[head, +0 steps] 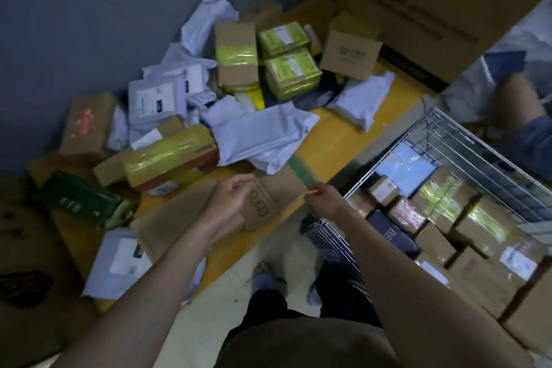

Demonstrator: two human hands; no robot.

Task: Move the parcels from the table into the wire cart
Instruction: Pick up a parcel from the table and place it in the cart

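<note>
We reach both bare forearms forward and down, our left hand [230,199] hanging with fingers loosely curled and its thumb side up, our right hand [324,199] just beside it and apart from it, fingertips drawn together in a pinch, both wrists nearly straight

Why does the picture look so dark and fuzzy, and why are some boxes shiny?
Head view: the room is dim, so everything looks soft and grainy; the left hand and right hand look slightly blurred; yellow tape on the cardboard boxes in the silver wire cart reflects light as glare; the wide lens bends edges.
</note>
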